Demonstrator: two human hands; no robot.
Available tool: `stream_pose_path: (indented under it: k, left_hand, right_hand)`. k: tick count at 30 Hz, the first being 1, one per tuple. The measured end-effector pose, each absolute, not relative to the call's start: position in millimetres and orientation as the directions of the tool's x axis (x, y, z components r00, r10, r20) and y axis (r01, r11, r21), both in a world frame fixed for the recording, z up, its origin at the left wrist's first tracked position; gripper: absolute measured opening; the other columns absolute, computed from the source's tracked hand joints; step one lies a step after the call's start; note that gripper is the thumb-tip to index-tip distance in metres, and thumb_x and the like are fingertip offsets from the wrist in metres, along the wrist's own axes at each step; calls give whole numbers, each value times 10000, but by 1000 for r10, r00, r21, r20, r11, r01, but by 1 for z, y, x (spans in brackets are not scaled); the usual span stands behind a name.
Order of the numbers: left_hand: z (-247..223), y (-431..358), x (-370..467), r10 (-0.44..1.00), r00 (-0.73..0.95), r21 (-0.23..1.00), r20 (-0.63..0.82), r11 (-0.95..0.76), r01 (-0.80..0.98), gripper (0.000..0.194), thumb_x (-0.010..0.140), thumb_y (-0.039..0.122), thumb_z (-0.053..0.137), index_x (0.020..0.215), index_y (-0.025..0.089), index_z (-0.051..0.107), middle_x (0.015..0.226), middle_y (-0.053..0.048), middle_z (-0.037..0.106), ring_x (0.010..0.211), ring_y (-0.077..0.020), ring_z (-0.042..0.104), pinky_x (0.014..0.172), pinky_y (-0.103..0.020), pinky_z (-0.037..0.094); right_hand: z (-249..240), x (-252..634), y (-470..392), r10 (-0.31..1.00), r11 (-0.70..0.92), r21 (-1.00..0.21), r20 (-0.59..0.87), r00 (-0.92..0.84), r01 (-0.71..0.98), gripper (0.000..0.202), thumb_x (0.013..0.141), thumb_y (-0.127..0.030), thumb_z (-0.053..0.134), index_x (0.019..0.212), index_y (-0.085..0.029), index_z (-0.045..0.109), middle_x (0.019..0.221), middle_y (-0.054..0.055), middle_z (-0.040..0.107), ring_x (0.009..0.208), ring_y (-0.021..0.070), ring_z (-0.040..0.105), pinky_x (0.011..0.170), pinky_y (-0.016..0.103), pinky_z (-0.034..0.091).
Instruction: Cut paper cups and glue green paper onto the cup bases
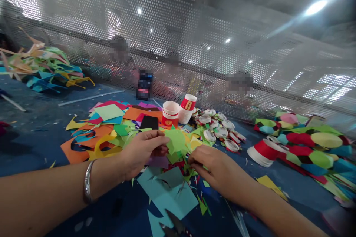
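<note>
My left hand [144,150], a silver bangle on its wrist, pinches a light green paper piece [175,140] with a rounded outline between thumb and fingers. Just right of that paper, my right hand [207,163] is closed, its fingertips bent down over green scraps; whatever they grip is hidden. Light blue paper sheets [178,196] with cut edges lie below the hands. At the bottom edge are the dark blades of a pair of scissors [175,226]. Coloured paper offcuts [91,137] spread left of my left hand.
Stacked red and white paper cups [170,118] stand behind the hands. Several cut cup rims [215,124] are heaped beside them. A tipped cup stack [263,152] and coloured paper pieces [314,144] lie right. A phone [144,84] leans against the perforated screen [172,18]; paper scraps [52,66] pile far left.
</note>
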State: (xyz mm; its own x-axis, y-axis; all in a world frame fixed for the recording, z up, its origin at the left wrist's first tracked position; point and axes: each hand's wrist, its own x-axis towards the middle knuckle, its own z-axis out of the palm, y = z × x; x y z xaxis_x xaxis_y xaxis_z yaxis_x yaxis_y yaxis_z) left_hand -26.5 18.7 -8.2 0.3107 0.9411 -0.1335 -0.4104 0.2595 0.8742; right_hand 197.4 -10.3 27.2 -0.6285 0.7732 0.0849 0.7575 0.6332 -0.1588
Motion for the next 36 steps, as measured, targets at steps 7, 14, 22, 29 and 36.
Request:
stream_pose_path:
  k: [7, 14, 22, 29, 36]
  left_hand:
    - [-11, 21, -28, 956, 264, 876, -132, 237, -420, 211, 694, 257, 786, 745, 181, 595, 641, 39, 589, 592, -89, 549, 619, -224, 455]
    - [-9, 20, -27, 952, 271, 876, -143, 249, -412, 205, 700, 246, 785, 748, 171, 601, 655, 41, 586, 590, -77, 545, 641, -222, 471]
    - [-12, 22, -28, 948, 286, 876, -137, 251, -412, 219, 699, 258, 787, 760, 174, 594, 664, 41, 601, 590, -75, 556, 613, -203, 465]
    - [-13, 25, -28, 956, 272, 886, -109, 218, -408, 228, 699, 258, 785, 757, 164, 586, 661, 41, 582, 603, -77, 553, 628, -201, 467]
    - [-13, 26, -29, 954, 281, 896, -103, 212, -390, 219, 714, 264, 778, 776, 160, 596, 696, 31, 582, 623, -77, 552, 635, -198, 475]
  right_hand:
    - [25, 195, -2, 783, 621, -176, 88, -616, 764, 138, 916, -91, 510, 888, -154, 629, 849, 58, 623, 815, 189, 560, 745, 316, 433]
    - [22, 193, 2, 822, 564, -27, 107, -559, 825, 108, 912, -127, 528, 882, -152, 628, 874, 70, 605, 850, 221, 558, 751, 347, 428]
    - [18, 188, -8, 813, 583, -80, 46, -581, 809, 63, 902, -179, 584, 936, -170, 636, 932, 68, 595, 888, 230, 561, 754, 352, 442]
    - [12, 190, -5, 844, 526, -201, 7, -536, 826, 81, 877, -153, 605, 955, -164, 626, 969, 78, 609, 903, 226, 567, 796, 359, 452]
    - [19, 189, -9, 858, 489, -368, 38, -513, 791, 88, 842, -106, 583, 843, -190, 610, 847, 24, 603, 767, 170, 550, 671, 292, 425]
